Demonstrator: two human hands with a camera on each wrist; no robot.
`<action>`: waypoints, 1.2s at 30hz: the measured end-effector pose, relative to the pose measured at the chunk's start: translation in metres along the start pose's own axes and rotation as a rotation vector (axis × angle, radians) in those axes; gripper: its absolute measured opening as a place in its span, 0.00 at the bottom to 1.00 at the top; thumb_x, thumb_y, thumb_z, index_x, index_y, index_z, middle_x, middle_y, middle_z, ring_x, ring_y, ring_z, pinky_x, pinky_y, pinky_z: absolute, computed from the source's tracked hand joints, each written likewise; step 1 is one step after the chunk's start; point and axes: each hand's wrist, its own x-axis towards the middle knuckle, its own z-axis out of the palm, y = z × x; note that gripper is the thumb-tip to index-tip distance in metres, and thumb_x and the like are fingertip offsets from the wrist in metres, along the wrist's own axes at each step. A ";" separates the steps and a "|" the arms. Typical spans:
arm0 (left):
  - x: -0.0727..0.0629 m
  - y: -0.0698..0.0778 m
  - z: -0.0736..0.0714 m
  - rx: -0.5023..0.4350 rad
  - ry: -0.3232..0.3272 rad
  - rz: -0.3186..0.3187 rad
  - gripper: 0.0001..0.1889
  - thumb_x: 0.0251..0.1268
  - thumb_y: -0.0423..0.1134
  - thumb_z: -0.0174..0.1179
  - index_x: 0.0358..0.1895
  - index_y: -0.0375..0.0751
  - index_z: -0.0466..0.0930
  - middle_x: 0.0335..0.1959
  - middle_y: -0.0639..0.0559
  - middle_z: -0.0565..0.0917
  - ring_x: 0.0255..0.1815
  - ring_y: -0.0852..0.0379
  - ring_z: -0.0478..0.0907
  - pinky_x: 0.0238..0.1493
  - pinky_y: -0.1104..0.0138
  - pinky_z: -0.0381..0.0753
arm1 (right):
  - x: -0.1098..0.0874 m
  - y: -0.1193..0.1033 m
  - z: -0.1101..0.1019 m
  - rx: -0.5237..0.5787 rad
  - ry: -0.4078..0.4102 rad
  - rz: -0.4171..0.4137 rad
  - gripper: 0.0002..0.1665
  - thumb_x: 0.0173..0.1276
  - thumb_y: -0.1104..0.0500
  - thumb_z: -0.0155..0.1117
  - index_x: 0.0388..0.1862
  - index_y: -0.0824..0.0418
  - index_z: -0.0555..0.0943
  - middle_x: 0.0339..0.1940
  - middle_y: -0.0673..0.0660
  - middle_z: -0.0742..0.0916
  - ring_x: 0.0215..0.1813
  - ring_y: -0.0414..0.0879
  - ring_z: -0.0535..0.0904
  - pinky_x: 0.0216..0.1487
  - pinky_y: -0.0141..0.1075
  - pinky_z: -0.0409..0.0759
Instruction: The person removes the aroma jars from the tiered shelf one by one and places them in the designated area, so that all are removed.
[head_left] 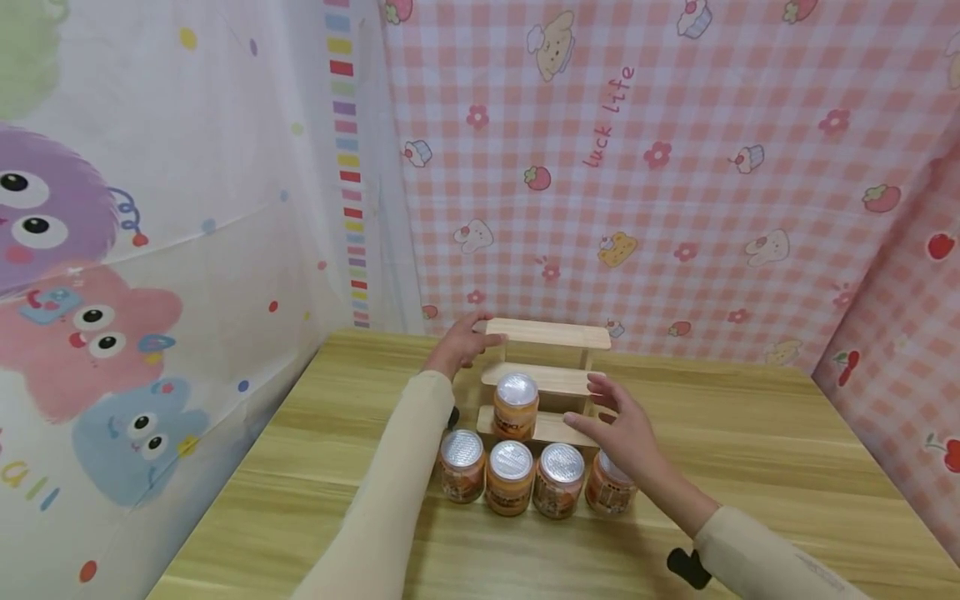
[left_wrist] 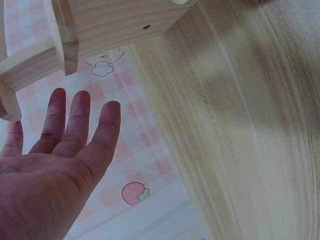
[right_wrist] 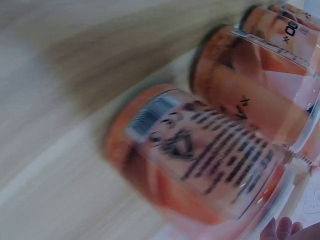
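A small three-tier wooden shelf [head_left: 551, 333] stands at the back of the table. My left hand [head_left: 461, 343] is at the left end of its top board, thumb in front and a finger behind, pinching it; in the left wrist view the other fingers [left_wrist: 80, 120] stretch out free. A jar with a silver lid and orange label [head_left: 515, 408] stands on the lowest tier, toward the left. My right hand [head_left: 626, 425] holds nothing, fingers spread, at the shelf's right end, its thumb over the lowest board. The right wrist view shows its fingertips [right_wrist: 284, 229] beyond a jar [right_wrist: 200, 160].
Several matching jars [head_left: 510, 479] stand upright in a row before the shelf, the rightmost jar [head_left: 609, 487] partly under the right hand. The wood-grain table [head_left: 720, 442] is bordered by a pink checked cloth [head_left: 675, 208] behind and a white printed cloth [head_left: 225, 275] at left.
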 end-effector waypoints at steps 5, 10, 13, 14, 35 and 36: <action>-0.002 0.000 -0.001 -0.007 0.003 0.009 0.33 0.66 0.46 0.67 0.72 0.49 0.66 0.64 0.39 0.72 0.61 0.39 0.72 0.59 0.43 0.71 | 0.009 -0.009 0.018 0.034 -0.036 0.019 0.45 0.63 0.54 0.75 0.74 0.61 0.63 0.71 0.64 0.71 0.69 0.59 0.69 0.65 0.54 0.70; -0.001 -0.002 -0.001 0.001 -0.003 0.015 0.33 0.66 0.46 0.67 0.72 0.48 0.66 0.64 0.39 0.72 0.62 0.38 0.71 0.57 0.45 0.72 | 0.015 -0.013 0.035 0.037 -0.057 0.042 0.48 0.61 0.49 0.76 0.75 0.57 0.63 0.71 0.62 0.71 0.68 0.59 0.70 0.62 0.53 0.74; 0.001 -0.003 -0.001 0.005 -0.007 0.013 0.33 0.65 0.47 0.67 0.72 0.49 0.66 0.64 0.39 0.72 0.62 0.39 0.71 0.57 0.46 0.73 | 0.019 -0.012 0.044 0.021 -0.075 0.032 0.49 0.60 0.48 0.76 0.75 0.57 0.63 0.70 0.63 0.72 0.67 0.59 0.72 0.61 0.52 0.75; 0.001 -0.003 -0.001 0.007 -0.006 0.014 0.33 0.66 0.47 0.67 0.72 0.49 0.66 0.64 0.40 0.73 0.62 0.39 0.72 0.56 0.47 0.73 | 0.021 -0.012 0.047 0.023 -0.077 0.033 0.49 0.59 0.48 0.77 0.75 0.57 0.63 0.70 0.62 0.72 0.67 0.59 0.72 0.61 0.52 0.76; 0.001 -0.003 -0.001 0.018 -0.006 0.020 0.32 0.65 0.48 0.67 0.71 0.50 0.66 0.62 0.40 0.74 0.61 0.40 0.73 0.53 0.49 0.75 | 0.033 -0.014 0.072 -0.053 -0.051 0.027 0.44 0.56 0.62 0.79 0.70 0.63 0.70 0.57 0.64 0.82 0.56 0.56 0.81 0.47 0.42 0.83; 0.001 -0.004 -0.001 0.018 -0.005 0.018 0.32 0.66 0.48 0.67 0.71 0.51 0.67 0.62 0.40 0.74 0.61 0.40 0.73 0.53 0.49 0.75 | 0.033 -0.014 0.072 -0.052 -0.051 0.026 0.43 0.55 0.62 0.79 0.69 0.63 0.70 0.57 0.64 0.82 0.55 0.56 0.81 0.46 0.42 0.83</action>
